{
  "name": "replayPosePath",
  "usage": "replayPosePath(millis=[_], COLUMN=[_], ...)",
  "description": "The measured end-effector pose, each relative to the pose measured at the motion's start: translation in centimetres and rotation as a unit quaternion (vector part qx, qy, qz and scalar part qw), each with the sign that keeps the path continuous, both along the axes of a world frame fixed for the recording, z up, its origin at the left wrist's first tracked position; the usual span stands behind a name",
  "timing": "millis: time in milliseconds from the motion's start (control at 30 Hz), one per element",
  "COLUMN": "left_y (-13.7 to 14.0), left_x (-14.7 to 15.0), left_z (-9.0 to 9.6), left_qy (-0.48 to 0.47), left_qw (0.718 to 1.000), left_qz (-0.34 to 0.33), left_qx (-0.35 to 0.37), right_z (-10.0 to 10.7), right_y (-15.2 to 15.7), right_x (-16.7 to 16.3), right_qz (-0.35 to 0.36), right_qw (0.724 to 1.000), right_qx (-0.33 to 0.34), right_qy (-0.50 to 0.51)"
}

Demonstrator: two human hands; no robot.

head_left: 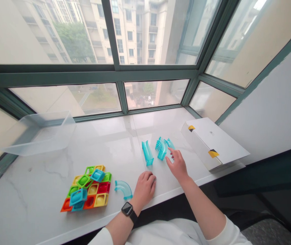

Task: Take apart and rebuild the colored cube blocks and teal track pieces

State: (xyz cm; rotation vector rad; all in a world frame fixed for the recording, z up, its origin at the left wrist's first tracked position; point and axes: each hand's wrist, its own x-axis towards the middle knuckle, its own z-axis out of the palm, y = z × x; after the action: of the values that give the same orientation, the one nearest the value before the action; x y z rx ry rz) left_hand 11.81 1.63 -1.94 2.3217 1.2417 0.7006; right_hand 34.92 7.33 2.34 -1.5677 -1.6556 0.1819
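At the far left of the white counter (40, 183) stands one clear plastic bin (36, 148); right of it and nearer the person lies one cluster of coloured tiles (93, 189), in red, orange, yellow, green and blue, overlapping too much to count surely. Just beside the cluster, a single curved blue piece (124, 186) lies flat on the counter. Next comes the left hand (145, 187), palm down with curled fingers, one smartwatch (127, 209) on its wrist; whether anything sits under the fingers I cannot tell. Beyond it lies one straight blue piece (147, 153), perhaps several nested, then one bundle of curved blue pieces (162, 148), its number unclear, and one more blue piece (170, 143) partly hidden behind the right hand (177, 165). That hand holds thumb and index finger well apart, the index tip at the hidden piece, contact uncertain. All this translucent blue plastic should be light and stiff, rather slippery, and liable to crack if squeezed hard; a gentle pinch across the side walls near mid-length seems best, with the bundle gripped around all its layers. At the far right rests one white box (219, 137) with two yellow-and-black tabs (213, 153).
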Motion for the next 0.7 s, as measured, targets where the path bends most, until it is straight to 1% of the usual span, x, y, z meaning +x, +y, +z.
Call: replayPosePath(millis=[67, 133, 233, 300, 400, 467, 533, 600, 700], left_y=[0.0, -0.1, -0.2, -0.2, -0.2, -0.2, -0.3, -0.7, -1.6], left_x=[0.0, 0.0, 0.0, 0.0, 0.3, 0.4, 0.1, -0.9, -4.0], left_z=[0.1, 0.2, 0.2, 0.0, -0.3, -0.2, 0.5, 1.8, 3.9], left_qy=[0.002, 0.002, 0.0, -0.003, -0.022, -0.049, -0.089, -0.13, -0.157], left_qw=[1.0, 1.0, 1.0, 1.0, 1.0, 0.999, 0.995, 0.988, 0.981], left_qz=[0.001, 0.004, 0.008, 0.009, 0.012, 0.017, 0.022, 0.034, 0.088], left_qx=[0.003, 0.008, 0.014, 0.015, 0.014, -0.009, -0.05, -0.077, -0.07], right_z=[-1.0, -2.5, -4.9, -6.1, -6.7, -6.7, -6.5, -6.6, -7.1], right_y=[-1.5, -3.3, -5.9, -7.1, -7.8, -7.7, -7.5, -7.4, -7.4], right_x=[-0.2, -0.7, -1.8, -2.5, -3.3, -3.5, -3.5, -3.4, -3.2], right_qz=[-0.017, -0.003, 0.023, 0.034, 0.048, 0.052, 0.055, 0.066, 0.078], right_qw=[0.999, 0.997, 0.995, 0.992, 0.991, 0.992, 0.992, 0.991, 0.991], right_qx=[0.019, 0.011, -0.044, -0.082, -0.106, -0.109, -0.111, -0.112, -0.11], right_qy=[0.04, 0.07, 0.089, 0.095, 0.069, 0.046, 0.03, 0.016, -0.006])
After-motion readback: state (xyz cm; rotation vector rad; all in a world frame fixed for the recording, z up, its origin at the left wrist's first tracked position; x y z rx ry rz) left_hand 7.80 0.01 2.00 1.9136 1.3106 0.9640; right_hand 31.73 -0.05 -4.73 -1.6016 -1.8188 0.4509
